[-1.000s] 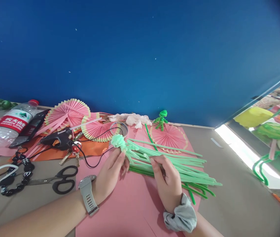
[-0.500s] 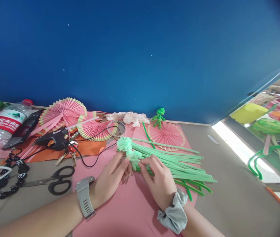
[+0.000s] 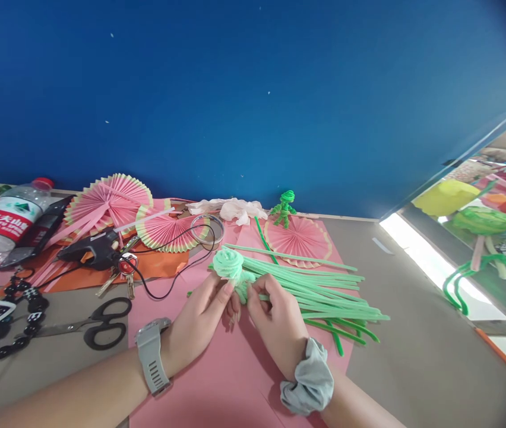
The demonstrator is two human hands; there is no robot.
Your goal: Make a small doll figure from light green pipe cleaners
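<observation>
A mint green pipe-cleaner figure (image 3: 228, 263) with a coiled round head is between my hands, above pink paper (image 3: 217, 380). My left hand (image 3: 206, 315) pinches it from the left, just under the head. The thumb and forefinger of my right hand (image 3: 275, 315) are closed on its lower right part. Long mint pipe cleaners (image 3: 324, 294) lie in a bundle to the right, partly behind my right hand, with darker green ones (image 3: 337, 339) under them. A small dark green figure (image 3: 284, 208) stands upright at the back by the wall.
Black scissors (image 3: 106, 324), a bead bracelet (image 3: 32, 318), keys (image 3: 130, 285), a black glue gun (image 3: 95, 249) with a cord and a bottle (image 3: 8, 220) lie at left. Pink paper fans (image 3: 113, 205) and a tape roll (image 3: 208, 229) are behind. A blue wall (image 3: 235, 101) bounds the back.
The mint figure has turned so its coiled head faces the camera more. My right hand has moved slightly left, closer to my left hand. The view has shifted a little.
</observation>
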